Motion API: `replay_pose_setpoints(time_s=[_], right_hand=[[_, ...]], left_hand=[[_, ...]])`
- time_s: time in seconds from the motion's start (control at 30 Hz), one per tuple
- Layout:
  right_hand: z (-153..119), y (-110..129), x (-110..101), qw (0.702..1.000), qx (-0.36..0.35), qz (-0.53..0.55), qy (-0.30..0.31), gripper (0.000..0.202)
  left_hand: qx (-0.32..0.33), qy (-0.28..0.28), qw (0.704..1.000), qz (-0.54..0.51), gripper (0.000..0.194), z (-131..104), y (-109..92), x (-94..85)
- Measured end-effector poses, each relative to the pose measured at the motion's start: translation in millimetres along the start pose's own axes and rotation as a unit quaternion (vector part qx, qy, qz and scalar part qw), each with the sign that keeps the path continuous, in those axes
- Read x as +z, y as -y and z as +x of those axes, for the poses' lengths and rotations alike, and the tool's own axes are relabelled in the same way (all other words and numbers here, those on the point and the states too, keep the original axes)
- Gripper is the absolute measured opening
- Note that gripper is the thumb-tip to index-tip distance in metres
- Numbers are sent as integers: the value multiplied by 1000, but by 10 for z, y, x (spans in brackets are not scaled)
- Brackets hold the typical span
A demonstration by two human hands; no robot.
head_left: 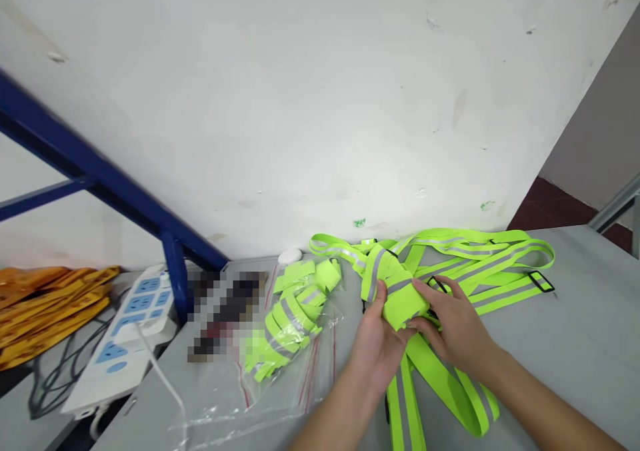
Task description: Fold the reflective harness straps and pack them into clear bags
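Observation:
A neon-yellow reflective strap (405, 302) with a grey stripe is folded into a flat bundle between my hands. My left hand (376, 334) grips the bundle from the left, thumb on top. On its right side, my right hand (453, 321) pinches the strap near a black buckle, fingers closed. Loose lengths of the strap (465, 398) loop down toward the front edge. Behind the hands, more reflective straps (500, 261) with black buckles lie tangled on the grey table (565, 358).
Left of my hands, clear zip bags (320, 364) lie with folded reflective straps (293, 321) in them. A white power strip (125, 338) with a plugged cable, orange fabric (55, 311) and a blue metal frame (125, 201) are further left. A white wall (320, 104) stands behind the table.

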State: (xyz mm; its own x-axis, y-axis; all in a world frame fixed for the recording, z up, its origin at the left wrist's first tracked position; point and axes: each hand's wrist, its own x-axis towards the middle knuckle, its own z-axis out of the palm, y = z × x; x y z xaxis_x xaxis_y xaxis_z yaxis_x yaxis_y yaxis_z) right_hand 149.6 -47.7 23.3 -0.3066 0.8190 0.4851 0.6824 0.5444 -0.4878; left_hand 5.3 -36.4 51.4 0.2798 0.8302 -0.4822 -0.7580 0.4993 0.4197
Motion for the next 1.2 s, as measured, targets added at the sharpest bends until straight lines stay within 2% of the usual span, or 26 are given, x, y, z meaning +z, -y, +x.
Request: replay_pose_setpoints(time_s=[0.1, 0.17, 0.3, 0.37, 0.43, 0.5, 0.67, 0.77, 0.87, 0.93, 1.03, 1.13, 1.2], right_hand=[[18, -40, 4, 999, -22, -1, -23, 33], [22, -62, -9, 999, -11, 35, -16, 33], [-22, -68, -32, 986, 56, 146, 53, 43], [-54, -54, -31, 975, 68, 193, 88, 49], [-75, -37, -23, 970, 78, 212, 94, 52], [-81, -21, -8, 971, 90, 212, 64, 47], [-75, 2, 41, 981, 63, 176, -56, 12], [-85, 32, 58, 977, 110, 149, -107, 14], [-86, 82, 60, 966, 174, 161, -100, 12], [-78, 107, 66, 955, 209, 191, -84, 11], [-70, 110, 83, 939, 246, 226, -79, 22], [-73, 93, 72, 929, 220, 292, -62, 37], [-70, 98, 45, 900, 199, 387, -14, 47]], left_hand=[[-6, 19, 1000, -7, 28, -6, -5, -13], [-10, 25, 1000, -12, 26, 12, -22, -25], [-14, -2, 1000, -5, 27, 64, -90, -29], [-32, -18, 999, -7, 29, 78, -129, -23], [-61, -18, 998, -16, 30, 76, -161, -21], [-87, -2, 996, -26, 31, 66, -180, -31], [-116, 58, 991, -28, 33, 50, -182, -94], [-125, 84, 989, -16, 36, 63, -171, -136], [-122, 94, 988, 0, 38, 86, -163, -163], [-102, 90, 991, 17, 38, 92, -154, -166], [-15, 71, 996, 52, 38, 79, -118, -149], [83, 33, 992, 85, 42, 64, -70, -121], [118, 11, 988, 96, 43, 67, -51, -105]])
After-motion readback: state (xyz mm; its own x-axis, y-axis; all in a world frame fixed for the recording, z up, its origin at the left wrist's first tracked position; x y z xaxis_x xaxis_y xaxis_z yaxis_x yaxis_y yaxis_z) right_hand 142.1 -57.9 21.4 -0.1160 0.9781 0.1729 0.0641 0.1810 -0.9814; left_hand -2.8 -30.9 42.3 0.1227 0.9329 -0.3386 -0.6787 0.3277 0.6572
